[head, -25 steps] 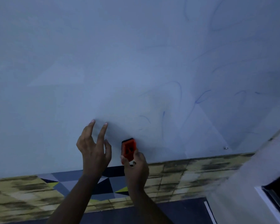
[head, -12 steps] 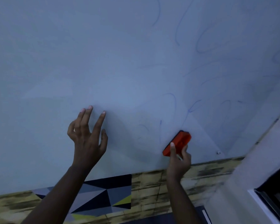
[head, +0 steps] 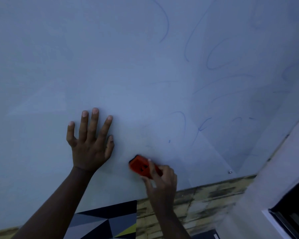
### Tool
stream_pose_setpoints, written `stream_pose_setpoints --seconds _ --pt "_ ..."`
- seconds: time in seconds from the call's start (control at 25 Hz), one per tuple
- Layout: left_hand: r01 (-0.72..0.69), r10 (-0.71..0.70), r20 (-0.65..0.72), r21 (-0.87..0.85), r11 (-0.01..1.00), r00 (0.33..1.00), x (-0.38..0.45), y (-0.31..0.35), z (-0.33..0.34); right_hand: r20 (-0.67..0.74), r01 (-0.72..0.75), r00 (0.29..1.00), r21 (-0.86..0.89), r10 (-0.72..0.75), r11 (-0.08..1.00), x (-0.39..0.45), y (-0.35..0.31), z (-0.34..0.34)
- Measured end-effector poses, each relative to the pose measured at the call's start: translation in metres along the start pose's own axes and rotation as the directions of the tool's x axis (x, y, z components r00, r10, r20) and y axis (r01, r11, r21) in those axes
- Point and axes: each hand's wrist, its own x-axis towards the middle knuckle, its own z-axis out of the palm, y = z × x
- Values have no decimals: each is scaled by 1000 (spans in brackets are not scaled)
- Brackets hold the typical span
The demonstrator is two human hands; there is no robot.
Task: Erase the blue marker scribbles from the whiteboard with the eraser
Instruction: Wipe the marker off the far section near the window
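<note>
The right hand (head: pixel 160 180) grips the orange eraser (head: pixel 141 167) against the whiteboard (head: pixel 110 66), beside the flat, spread left hand (head: pixel 90 142).

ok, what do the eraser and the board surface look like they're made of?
Eraser: orange body, smooth and rigid-looking, probably moulded plastic; a dark layer at its board-side edge could be a felt pad, but blur leaves that open. Right hand grips it.
Whiteboard: pale, smooth, faintly glossy sheet with soft reflections, likely coated or laminate panel; a small metal fastener sits near its lower right corner.
</note>
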Motion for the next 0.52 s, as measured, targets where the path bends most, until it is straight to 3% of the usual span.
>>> stream_pose_setpoints --seconds 0.08,0.12,0.16,0.2,0.24,0.28,0.32,0.4,0.52 --pt "-5 5 -10 3 1000 1000 -3 1 2 -120 -266 947 234 299 935 22 13 -15" --pt "-9 9 -16 -2 1000 1000 -3 1 2 -128 -414 849 443 513 795 38 19 -27" --pt "-13 13 -20 -2 1000 1000 -4 1 2 -70 -504 700 657 711 561 54 27 -39" --pt "-13 13 -22 1 1000 1000 -3 0 3 44 -513 568 800 822 312 70 33 -50" --pt "-10 10 -21 1 1000 1000 -4 1 3 113 -491 497 854 860 171 85 36 -58" --pt "-8 8 -20 -5 1000 1000 -4 1 3 84 -494 488 847 869 196 96 32 -62" --pt "-8 7 -22 -11 1000 1000 -4 2 3 -4 -486 530 818 848 308 103 23 -64" --pt "-4 4 -20 -14 1000 1000 -4 3 3 -181 -414 687 698 704 584 100 -9 -58" --pt "-4 3 -18 -20 1000 1000 -4 4 2 -127 -219 953 343 276 913 59 -49 -29"
